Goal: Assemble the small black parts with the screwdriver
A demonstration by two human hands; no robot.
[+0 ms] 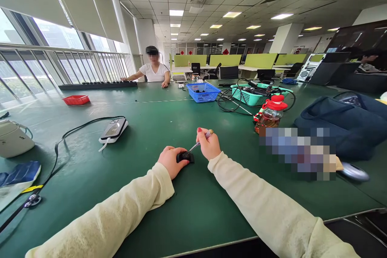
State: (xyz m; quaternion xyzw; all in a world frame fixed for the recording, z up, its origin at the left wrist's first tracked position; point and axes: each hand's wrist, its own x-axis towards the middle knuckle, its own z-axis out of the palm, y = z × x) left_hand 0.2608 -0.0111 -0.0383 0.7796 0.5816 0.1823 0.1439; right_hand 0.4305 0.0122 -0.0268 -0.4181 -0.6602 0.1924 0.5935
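My left hand (172, 161) is closed around a small black plastic part (185, 156) resting on the green tabletop (145, 129). Thumb and fingers grip its left side and front, so some of it is hidden. In my right hand (208, 146) is a slim screwdriver (194, 147), held like a pen with its handle end poking out past the fingers. The shaft slants down to the left, and its tip meets or nearly meets the top of the black part; exact contact is too small to tell.
A white device on a black lanyard (113, 130) lies left, beyond it a red tray (76, 100). Further back are a blue basket (203, 92) and a green basket (250, 97) with cables. A red-lidded jar (270, 117) and dark blue bag (341, 125) stand right. A person (154, 68) sits opposite.
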